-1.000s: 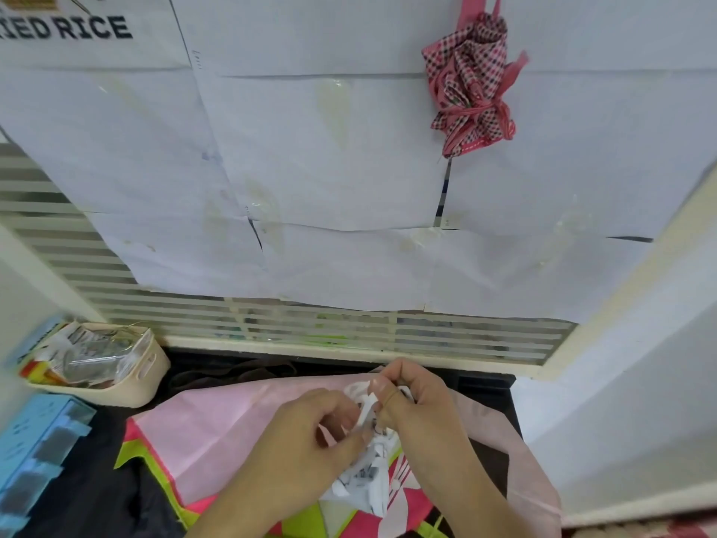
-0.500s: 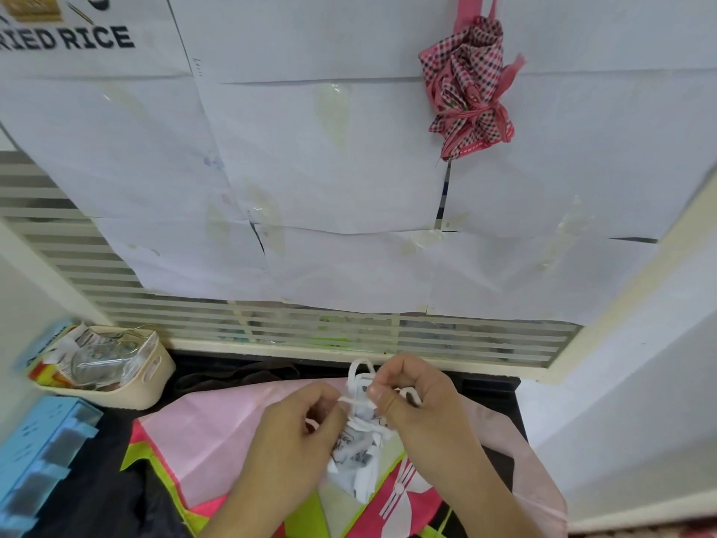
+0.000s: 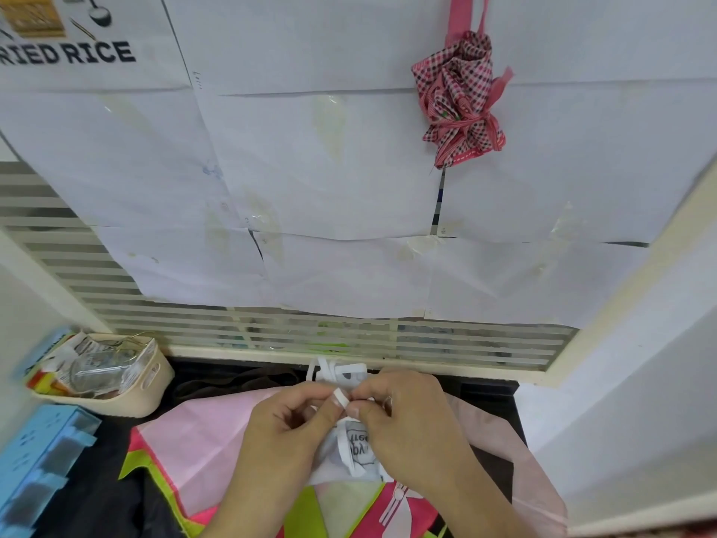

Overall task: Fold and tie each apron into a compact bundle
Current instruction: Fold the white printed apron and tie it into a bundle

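A small white apron bundle [image 3: 359, 454] with black printed lettering sits low in the middle, between my two hands. My left hand [image 3: 289, 429] pinches a white strap [image 3: 341, 396] of it between thumb and fingers. My right hand [image 3: 407, 421] pinches the same strap from the other side, fingertips almost meeting. More white strap loops [image 3: 335, 370] stick up behind my fingers. Under the bundle lies a pink apron [image 3: 205, 440] with green and magenta patches. A pink checked apron bundle [image 3: 459, 99], tied, hangs on the wall at upper right.
A cream basket [image 3: 147, 386] holding plastic wrappers stands at the left on the black counter [image 3: 485, 394]. A blue plastic tray [image 3: 42, 448] lies at the lower left. Paper sheets [image 3: 310, 168] cover the slatted window ahead. A white wall [image 3: 636, 401] closes the right side.
Both hands have lifted the white bundle slightly and drawn together on the strap; the strap loops now stand up behind my fingers.
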### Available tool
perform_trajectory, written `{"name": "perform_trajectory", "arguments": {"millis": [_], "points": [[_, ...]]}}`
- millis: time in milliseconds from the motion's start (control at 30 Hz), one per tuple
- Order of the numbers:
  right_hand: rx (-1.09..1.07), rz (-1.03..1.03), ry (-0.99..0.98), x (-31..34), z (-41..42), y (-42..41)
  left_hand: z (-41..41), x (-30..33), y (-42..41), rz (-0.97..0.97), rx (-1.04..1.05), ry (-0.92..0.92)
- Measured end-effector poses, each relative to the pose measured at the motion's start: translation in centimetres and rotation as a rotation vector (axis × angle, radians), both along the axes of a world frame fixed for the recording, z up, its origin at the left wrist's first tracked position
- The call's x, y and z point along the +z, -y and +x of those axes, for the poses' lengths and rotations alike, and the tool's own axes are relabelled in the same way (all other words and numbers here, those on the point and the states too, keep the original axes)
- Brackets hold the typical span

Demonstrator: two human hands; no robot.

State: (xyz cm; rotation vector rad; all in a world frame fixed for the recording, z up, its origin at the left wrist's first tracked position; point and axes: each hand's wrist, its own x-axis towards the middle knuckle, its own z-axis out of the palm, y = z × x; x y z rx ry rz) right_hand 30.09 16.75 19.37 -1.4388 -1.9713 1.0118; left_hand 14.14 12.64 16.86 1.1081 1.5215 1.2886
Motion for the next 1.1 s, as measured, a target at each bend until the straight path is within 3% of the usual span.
{"name": "perform_trajectory", "arguments": {"millis": [300, 433, 500, 633, 733, 900, 1000, 1100], "points": [[-0.048, -0.073, -0.05, -0.3, -0.2, 0.4, 0.2, -0.2, 0.2, -0.103, 0.03, -0.009], [-0.149, -0.079, -0.12, -0.6, -0.3, 1.1, -0.1, 0.1, 0.3, -0.159, -0.05, 0.01], [-0.211, -0.072, -0.148, -0.7, -0.3, 1.2, 0.0, 0.4, 0.3, -0.143, -0.052, 0.095], [-0.187, -0.089, -0.156, -1.0, -0.5, 1.3, 0.3, -0.2, 0.4, -0.078, -0.037, -0.023], [-0.128, -0.084, -0.137, -0.9, -0.3, 1.2, 0.3, -0.3, 0.1, -0.089, 0.04, 0.018], [-0.225, -0.123, -0.294, 0.2, 1.4, 0.5, -0.2, 0.8, 0.0, -0.108, -0.014, 0.108], [-0.175, -0.108, -0.175, 0.7, 2.6, 0.5, -0.2, 0.8, 0.0, -0.117, -0.038, 0.141], [-0.026, -0.052, 0.076, 1.7, 3.4, 0.8, 0.0, 0.8, 0.0, -0.121, -0.042, 0.165]]}}
